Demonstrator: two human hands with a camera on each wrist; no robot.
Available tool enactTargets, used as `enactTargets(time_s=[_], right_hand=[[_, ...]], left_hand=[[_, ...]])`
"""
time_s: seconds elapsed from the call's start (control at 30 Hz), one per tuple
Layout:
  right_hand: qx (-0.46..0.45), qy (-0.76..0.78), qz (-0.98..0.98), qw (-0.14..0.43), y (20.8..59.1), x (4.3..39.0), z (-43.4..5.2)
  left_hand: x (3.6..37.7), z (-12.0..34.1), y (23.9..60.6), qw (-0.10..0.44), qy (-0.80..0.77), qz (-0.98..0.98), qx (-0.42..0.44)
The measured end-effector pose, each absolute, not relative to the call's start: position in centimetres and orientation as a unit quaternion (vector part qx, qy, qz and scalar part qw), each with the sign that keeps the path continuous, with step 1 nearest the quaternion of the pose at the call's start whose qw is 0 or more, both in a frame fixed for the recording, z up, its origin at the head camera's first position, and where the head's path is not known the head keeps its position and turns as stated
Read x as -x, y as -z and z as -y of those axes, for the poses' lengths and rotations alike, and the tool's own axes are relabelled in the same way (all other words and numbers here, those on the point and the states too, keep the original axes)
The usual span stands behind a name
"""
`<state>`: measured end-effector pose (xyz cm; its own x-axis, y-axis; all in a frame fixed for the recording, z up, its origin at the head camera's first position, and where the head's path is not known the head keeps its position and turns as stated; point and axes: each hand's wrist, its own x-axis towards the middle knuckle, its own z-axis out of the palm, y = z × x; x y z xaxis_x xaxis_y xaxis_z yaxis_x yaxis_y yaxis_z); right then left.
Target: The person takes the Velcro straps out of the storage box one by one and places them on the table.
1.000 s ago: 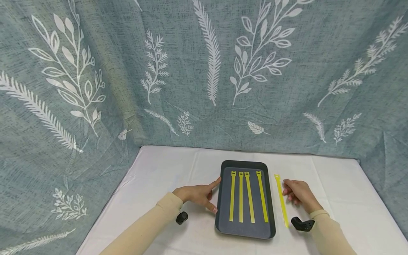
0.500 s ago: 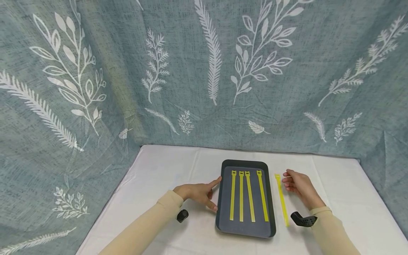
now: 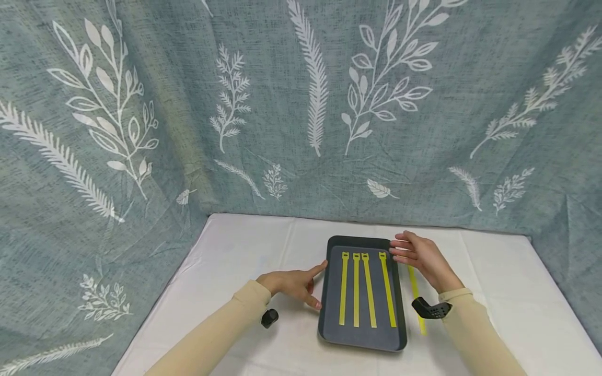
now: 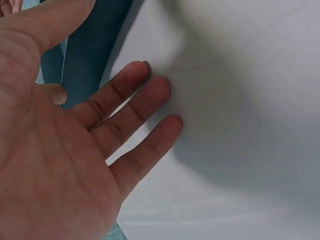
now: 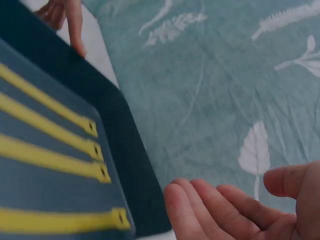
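A dark grey tray (image 3: 362, 337) lies on the white table, holding several yellow cable straps (image 3: 356, 292) side by side, slotted heads at the far end. My left hand (image 3: 292, 286) touches the tray's left wall with its index finger and thumb. In the left wrist view, the other left fingers (image 4: 150, 145) extend loosely over the cloth. My right hand (image 3: 420, 257) is at the tray's far right corner, fingers fairly straight and thumb apart, nothing held. Beneath that forearm a loose yellow strap (image 3: 414, 284) lies right of the tray, partly covered by the hand and wrist camera.
White cloth (image 3: 254, 240) covers the table. Behind it and on the left hangs a blue-green curtain (image 3: 282, 130) with white leaf prints. Black wrist cameras (image 3: 430, 309) sit under both sleeves.
My right hand has moved up and left, from beside the loose strap to the tray's far right corner, its fingers straightening. My left hand, the tray and the straps have stayed put.
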<state>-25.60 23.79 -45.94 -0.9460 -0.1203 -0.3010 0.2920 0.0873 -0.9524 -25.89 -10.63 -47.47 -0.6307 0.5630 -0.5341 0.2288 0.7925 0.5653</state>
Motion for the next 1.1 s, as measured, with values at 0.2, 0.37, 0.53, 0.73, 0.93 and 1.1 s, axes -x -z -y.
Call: enactTargets(time_s=[0.2, 0.37, 0.53, 0.73, 0.93, 1.1], right_hand=[[-0.029, 0.682, -0.706, 0.186, 46.2, 26.2, -21.3], [-0.019, 0.674, -0.71, 0.204, 47.0, 26.2, -19.6], [-0.001, 0.653, -0.729, 0.206, 47.9, 26.2, -18.1], [-0.004, 0.647, -0.73, 0.218, 48.9, 26.4, -16.8], [-0.013, 0.655, -0.717, 0.241, 49.5, 26.1, -16.1], [-0.022, 0.659, -0.708, 0.251, 49.8, 26.1, -15.5]], left_hand=[[25.9, 10.6, 47.6, 0.366, -0.233, -0.871, -0.23], [25.7, 10.5, 47.4, 0.365, -0.23, -0.872, -0.23], [25.6, 10.4, 47.3, 0.366, -0.228, -0.873, -0.229], [25.6, 10.6, 47.4, 0.365, -0.231, -0.872, -0.231], [25.7, 10.8, 47.4, 0.365, -0.235, -0.87, -0.234], [25.8, 10.9, 47.4, 0.363, -0.232, -0.871, -0.234]])
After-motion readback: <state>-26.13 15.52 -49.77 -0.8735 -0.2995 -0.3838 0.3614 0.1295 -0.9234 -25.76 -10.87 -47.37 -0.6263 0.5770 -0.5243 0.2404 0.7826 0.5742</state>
